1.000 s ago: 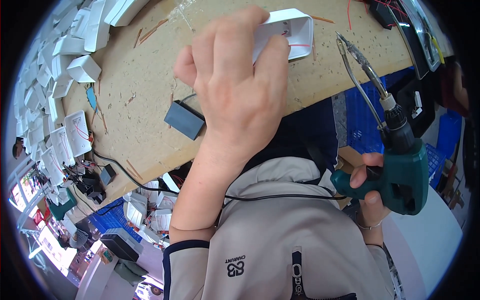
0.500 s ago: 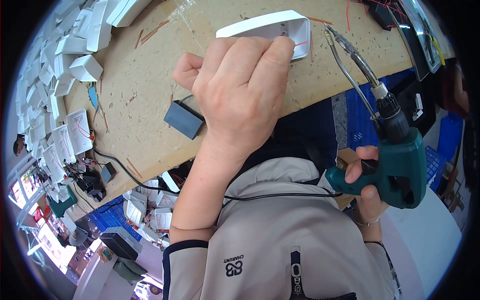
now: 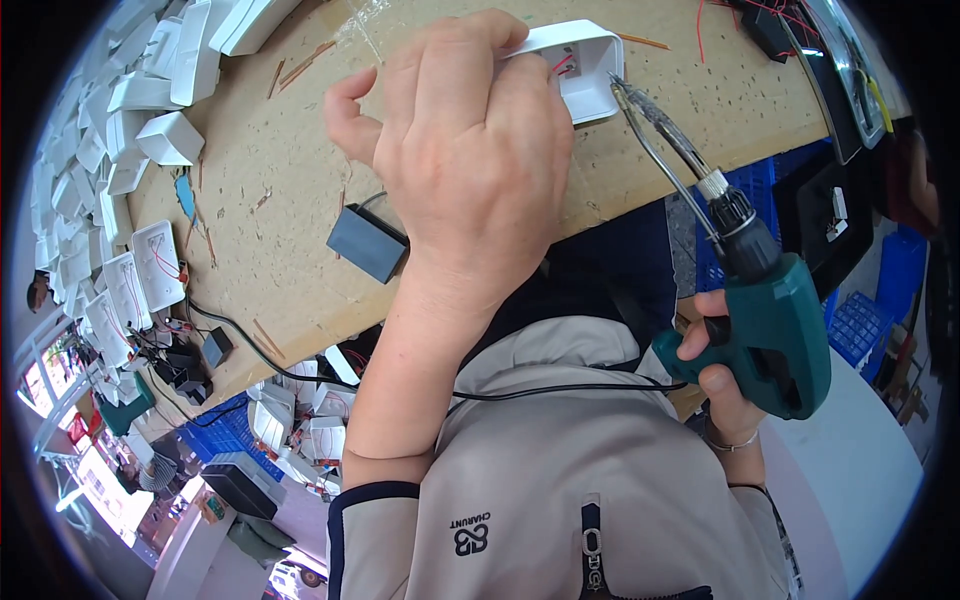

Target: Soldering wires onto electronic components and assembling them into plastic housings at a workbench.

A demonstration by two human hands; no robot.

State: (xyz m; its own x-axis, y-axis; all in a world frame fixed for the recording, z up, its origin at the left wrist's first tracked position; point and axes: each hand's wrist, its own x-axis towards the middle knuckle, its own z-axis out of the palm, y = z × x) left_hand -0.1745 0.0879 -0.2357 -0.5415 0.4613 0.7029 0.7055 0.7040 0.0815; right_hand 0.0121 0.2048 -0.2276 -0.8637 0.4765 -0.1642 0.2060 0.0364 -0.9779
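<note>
The white housing [image 3: 598, 98], a smooth, glossy plastic box with rounded corners and an open mouth, sits at the far middle of the tabletop [image 3: 270, 225], which is tan, pitted and speckled. A red wire shows inside. The left hand [image 3: 470, 150] arches over the housing and covers much of it; I cannot tell whether its hidden fingertips clamp anything. The right hand [image 3: 718, 345] is wrapped around the handle of a green plastic soldering gun [image 3: 785, 335], whose slim, darkened metal tip and one bent metal tube reach the housing's rim; contact is unclear. Counted: one soldering gun, two dark rectangular blocks [image 3: 366, 243], one ragged blue scrap [image 3: 184, 196], three shallow white trays [image 3: 156, 262] with thin red wires. The heaped white boxes [image 3: 140, 92] overlap too much to count.
</note>
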